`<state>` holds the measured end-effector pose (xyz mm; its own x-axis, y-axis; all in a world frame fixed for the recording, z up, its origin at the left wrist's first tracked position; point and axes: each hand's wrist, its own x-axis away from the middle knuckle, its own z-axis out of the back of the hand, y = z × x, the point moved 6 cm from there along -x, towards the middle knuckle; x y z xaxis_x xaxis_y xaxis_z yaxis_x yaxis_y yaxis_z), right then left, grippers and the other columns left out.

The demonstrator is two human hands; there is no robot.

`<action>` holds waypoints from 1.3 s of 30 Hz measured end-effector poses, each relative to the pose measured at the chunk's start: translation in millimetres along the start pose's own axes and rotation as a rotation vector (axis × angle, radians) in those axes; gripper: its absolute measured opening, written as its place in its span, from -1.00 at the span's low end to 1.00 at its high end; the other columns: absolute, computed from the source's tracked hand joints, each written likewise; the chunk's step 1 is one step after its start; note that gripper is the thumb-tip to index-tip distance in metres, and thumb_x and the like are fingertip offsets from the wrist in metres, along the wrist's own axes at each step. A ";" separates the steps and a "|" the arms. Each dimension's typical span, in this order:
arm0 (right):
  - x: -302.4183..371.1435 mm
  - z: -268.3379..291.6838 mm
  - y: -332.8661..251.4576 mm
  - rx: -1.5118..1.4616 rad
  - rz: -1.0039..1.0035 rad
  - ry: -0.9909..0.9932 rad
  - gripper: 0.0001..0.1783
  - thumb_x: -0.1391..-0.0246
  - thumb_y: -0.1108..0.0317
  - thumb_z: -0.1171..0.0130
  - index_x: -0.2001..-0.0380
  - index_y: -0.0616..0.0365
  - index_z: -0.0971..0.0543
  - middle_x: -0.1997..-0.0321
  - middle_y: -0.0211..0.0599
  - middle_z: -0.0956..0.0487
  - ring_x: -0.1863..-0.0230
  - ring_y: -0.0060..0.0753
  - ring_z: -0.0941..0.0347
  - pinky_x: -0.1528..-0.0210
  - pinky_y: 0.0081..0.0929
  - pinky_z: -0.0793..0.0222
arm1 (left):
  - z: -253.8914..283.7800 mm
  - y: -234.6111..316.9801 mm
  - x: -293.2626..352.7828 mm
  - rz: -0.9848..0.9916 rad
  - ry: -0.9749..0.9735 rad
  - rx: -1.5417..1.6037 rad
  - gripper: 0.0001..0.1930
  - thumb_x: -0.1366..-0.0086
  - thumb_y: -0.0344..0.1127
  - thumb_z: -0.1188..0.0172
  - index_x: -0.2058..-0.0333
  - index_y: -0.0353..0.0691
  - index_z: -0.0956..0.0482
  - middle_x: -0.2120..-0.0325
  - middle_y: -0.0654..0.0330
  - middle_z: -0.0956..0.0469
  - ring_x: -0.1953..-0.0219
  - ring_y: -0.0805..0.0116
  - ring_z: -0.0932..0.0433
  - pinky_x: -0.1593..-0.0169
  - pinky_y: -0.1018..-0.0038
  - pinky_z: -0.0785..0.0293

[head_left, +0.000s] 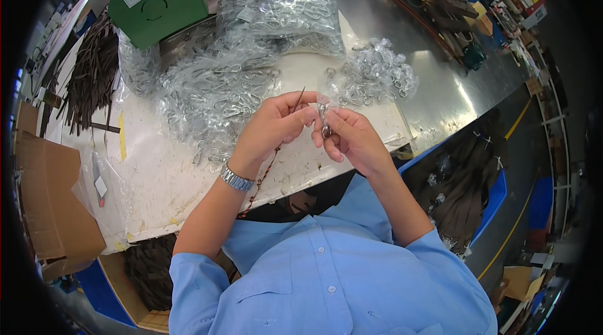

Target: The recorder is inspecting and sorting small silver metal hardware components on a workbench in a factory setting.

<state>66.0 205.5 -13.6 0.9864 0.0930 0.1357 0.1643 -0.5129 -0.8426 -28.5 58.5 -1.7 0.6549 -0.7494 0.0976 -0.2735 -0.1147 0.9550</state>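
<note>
Both my hands meet above the near part of the white worktop. My left hand (279,122) is closed around a thin pointed metal tool (300,98), its tip sticking up past the fingers. A red and dark twisted cord (266,178) hangs below that hand toward my lap. In my right hand (355,137), thumb and fingers pinch a small metal hook (326,130) with clear plastic wrap (323,104) around its upper part. The left fingertips come close to this wrap; whether they touch it I cannot tell. Just beyond lies a pile of wrapped metal hooks (380,74).
Large clear bags of metal hooks (213,96) cover the left and back. A green machine (160,2) stands behind them. Dark straps (94,68) lie at far left, above a cardboard box (53,200). More dark straps (461,178) fill a blue bin at right.
</note>
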 end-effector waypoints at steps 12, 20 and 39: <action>9.5 -21.3 -7.7 0.610 -0.030 0.082 -0.73 -0.54 0.28 -0.11 -0.02 0.29 -0.62 0.32 -0.18 -0.65 0.43 -0.41 -0.48 0.30 -0.40 -0.44 | 7.7 -16.8 -5.5 -0.179 0.081 -0.419 -0.88 -0.45 -0.35 -0.38 0.26 -0.24 -0.66 0.50 0.40 -0.60 0.54 0.75 -0.40 0.48 0.69 -0.19; 12.3 -18.4 -11.6 0.865 0.059 0.149 -0.74 -0.53 0.28 -0.12 0.15 0.26 -0.65 0.52 -0.35 -0.45 0.50 -0.44 -0.38 0.36 -0.42 -0.32 | 16.8 -4.5 0.2 0.019 0.199 0.022 -0.75 -0.56 -0.19 -0.29 0.30 -0.22 -0.66 0.55 0.42 -0.57 0.54 0.71 -0.35 0.45 0.67 -0.23; 8.7 10.7 7.9 0.475 -0.038 0.210 -0.69 -0.57 0.30 -0.10 0.35 0.16 -0.55 0.51 -0.58 -0.45 0.63 -0.78 -0.24 0.58 -0.67 -0.14 | -14.4 -12.9 4.0 0.044 -0.258 -0.390 -0.51 -0.61 -0.43 0.01 -0.46 -0.27 -0.44 0.41 0.29 -0.66 0.49 0.64 -0.33 0.38 0.63 -0.33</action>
<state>75.8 211.4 -24.6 0.9684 -0.0941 0.2310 0.2256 -0.0645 -0.9721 -12.2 66.4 -9.6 0.4389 -0.8912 0.1148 0.0205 0.1377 0.9903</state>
